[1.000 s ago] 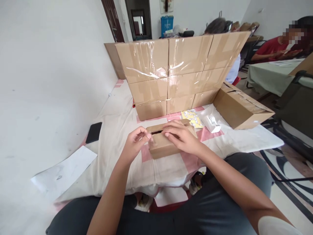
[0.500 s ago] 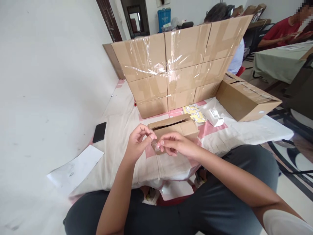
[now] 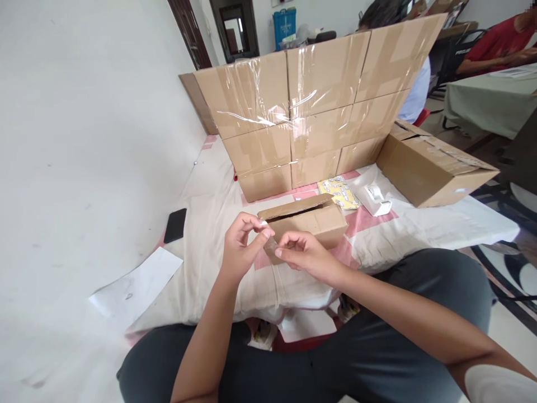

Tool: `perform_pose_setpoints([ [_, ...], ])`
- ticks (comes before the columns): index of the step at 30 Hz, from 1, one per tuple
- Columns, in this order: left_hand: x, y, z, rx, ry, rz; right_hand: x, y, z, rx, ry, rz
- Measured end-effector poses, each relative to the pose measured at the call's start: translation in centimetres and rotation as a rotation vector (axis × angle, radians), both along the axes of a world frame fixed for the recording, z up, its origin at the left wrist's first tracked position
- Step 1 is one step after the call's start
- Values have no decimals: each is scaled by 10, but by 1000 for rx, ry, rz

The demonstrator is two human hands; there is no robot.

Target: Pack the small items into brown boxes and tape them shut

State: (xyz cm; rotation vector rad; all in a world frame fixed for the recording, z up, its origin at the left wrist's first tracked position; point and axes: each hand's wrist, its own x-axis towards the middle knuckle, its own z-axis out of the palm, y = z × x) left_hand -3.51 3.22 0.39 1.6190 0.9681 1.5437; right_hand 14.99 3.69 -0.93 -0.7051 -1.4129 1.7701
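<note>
Between my two hands is a short piece of clear tape. My left hand pinches its upper end between thumb and forefinger. At its lower end, my right hand has thumb and fingertips pressed together. Just behind the hands a small cardboard box lies on the cloth, its top flap slightly raised with a dark gap under it. The hands hide the box's left front. Farther right, a white tape dispenser stands beside a yellow patterned booklet or card.
A tall taped cardboard panel stands across the back of the table. At the right sits a larger cardboard box. A black phone and a white sheet of paper lie at the left by the wall. Other people sit beyond.
The view has shifted slightly, so the surroundings appear a little farther right. My fingers have changed position slightly on the tape, which stays between both hands.
</note>
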Motion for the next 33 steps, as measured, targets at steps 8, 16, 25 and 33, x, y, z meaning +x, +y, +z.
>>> perform_pose_setpoints([
  [8,3,-17,12,-6,210,282,-2,-6,-3,194,-174,-162],
  [16,11,-22,5,-51,-32,369,-6,-14,-2,293,-247,-224],
  [25,11,-18,3,-73,-34,327,-7,-9,0,284,-266,-204],
  [33,-29,-6,25,221,-322,664,30,21,22,801,-747,-363],
])
